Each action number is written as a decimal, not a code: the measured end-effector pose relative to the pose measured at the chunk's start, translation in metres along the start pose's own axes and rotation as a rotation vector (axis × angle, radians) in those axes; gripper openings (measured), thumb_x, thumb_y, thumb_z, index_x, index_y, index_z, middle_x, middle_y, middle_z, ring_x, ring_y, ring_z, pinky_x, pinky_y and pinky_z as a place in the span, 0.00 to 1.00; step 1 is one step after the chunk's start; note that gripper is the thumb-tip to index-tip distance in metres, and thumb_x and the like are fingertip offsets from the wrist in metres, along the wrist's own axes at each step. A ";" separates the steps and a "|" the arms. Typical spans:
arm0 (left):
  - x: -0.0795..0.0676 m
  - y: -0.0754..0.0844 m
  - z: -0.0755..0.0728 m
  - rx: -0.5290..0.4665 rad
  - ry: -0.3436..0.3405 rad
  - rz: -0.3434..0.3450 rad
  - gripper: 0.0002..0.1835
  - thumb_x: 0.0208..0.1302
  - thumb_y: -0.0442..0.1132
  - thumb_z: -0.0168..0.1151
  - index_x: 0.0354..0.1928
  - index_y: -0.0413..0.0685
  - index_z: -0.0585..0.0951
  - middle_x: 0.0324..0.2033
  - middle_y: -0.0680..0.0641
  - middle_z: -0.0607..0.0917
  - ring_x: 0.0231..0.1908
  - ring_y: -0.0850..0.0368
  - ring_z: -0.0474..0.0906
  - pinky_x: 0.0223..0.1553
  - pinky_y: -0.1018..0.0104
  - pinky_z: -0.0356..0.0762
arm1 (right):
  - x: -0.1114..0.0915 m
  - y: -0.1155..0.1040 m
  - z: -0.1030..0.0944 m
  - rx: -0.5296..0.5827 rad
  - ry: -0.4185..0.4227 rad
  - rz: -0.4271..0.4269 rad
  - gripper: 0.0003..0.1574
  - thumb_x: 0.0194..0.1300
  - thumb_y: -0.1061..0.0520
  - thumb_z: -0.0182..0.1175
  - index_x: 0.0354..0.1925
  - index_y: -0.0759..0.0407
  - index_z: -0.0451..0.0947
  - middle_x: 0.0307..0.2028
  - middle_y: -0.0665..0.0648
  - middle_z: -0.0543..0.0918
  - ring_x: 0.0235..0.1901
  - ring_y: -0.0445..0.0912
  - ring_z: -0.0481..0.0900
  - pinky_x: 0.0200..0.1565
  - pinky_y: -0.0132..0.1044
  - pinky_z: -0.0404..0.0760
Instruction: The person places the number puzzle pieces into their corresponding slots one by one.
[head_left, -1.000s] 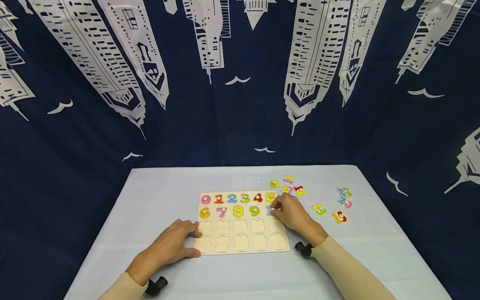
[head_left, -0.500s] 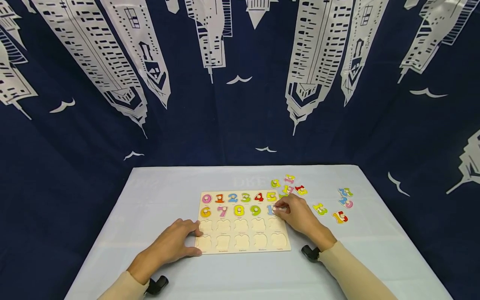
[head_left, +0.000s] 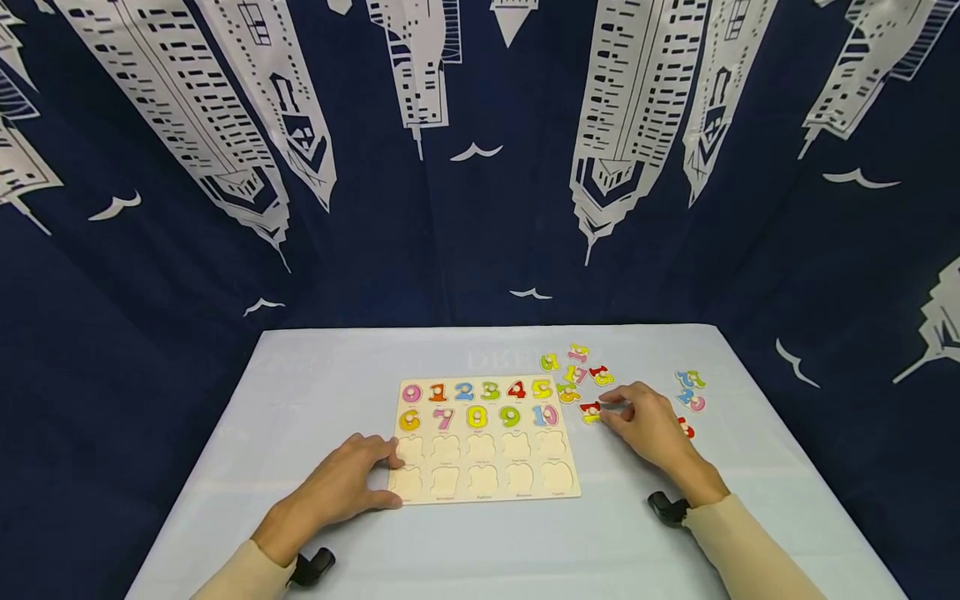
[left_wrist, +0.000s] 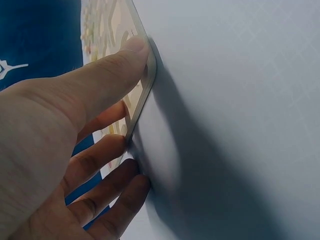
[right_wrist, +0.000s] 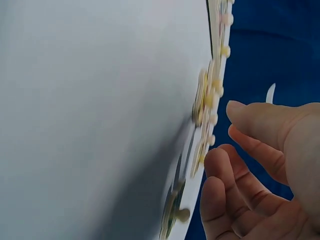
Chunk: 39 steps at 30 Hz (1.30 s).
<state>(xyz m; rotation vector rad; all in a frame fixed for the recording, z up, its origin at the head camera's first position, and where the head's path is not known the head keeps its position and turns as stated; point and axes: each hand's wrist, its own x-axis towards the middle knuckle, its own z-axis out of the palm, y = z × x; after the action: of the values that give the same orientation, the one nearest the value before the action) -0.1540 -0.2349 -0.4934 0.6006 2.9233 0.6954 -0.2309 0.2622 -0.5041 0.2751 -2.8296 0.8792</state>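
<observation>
Head view: left hand (head_left: 341,483) rests, fingers relaxed, on the left edge of a number board (head_left: 461,433) mid-desk (head_left: 487,550); right-hand (head_left: 648,421) fingers, bent but holding nothing, hover beside a red-and-yellow piece (head_left: 591,412). A straight knob pinch should serve best. Eleven numbers (head_left: 476,417) seated, ten vacant slots (head_left: 483,478), nine loose pieces (head_left: 601,375) visible toward the far right corner.

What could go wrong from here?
Hedged risks:
1. The right hand hovers close by a red-and-yellow piece; a careless reach could knock it.
2. A multicolored piece lies right by the puzzle board's right edge, so a bump or board shift may push it.
3. The left hand steadies only the board's left side; pressing a piece in far right might rock or slide it.
</observation>
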 end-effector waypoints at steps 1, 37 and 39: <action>0.000 0.000 0.000 0.003 0.002 0.002 0.25 0.53 0.51 0.96 0.51 0.59 0.94 0.65 0.47 0.94 0.58 0.52 0.85 0.65 0.46 0.87 | 0.000 0.002 -0.002 -0.002 0.000 0.001 0.17 0.70 0.60 0.83 0.55 0.60 0.95 0.47 0.61 0.90 0.34 0.43 0.79 0.35 0.33 0.75; -0.006 -0.004 -0.001 -0.024 -0.022 -0.024 0.27 0.60 0.52 0.93 0.60 0.56 0.95 0.73 0.45 0.91 0.64 0.49 0.85 0.72 0.42 0.85 | 0.012 -0.052 0.031 0.103 -0.060 -0.182 0.08 0.71 0.63 0.83 0.41 0.52 0.92 0.44 0.52 0.91 0.41 0.42 0.85 0.45 0.33 0.87; -0.007 -0.007 -0.002 -0.032 -0.013 -0.010 0.27 0.61 0.51 0.92 0.61 0.55 0.95 0.73 0.45 0.91 0.65 0.47 0.85 0.73 0.40 0.84 | 0.014 -0.066 0.040 0.136 -0.074 -0.214 0.09 0.70 0.63 0.83 0.40 0.52 0.92 0.43 0.52 0.91 0.40 0.43 0.85 0.45 0.32 0.87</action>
<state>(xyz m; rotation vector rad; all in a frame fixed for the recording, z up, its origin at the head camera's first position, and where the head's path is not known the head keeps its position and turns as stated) -0.1505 -0.2444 -0.4953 0.5846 2.8955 0.7329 -0.2341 0.1841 -0.4983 0.6278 -2.7425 1.0341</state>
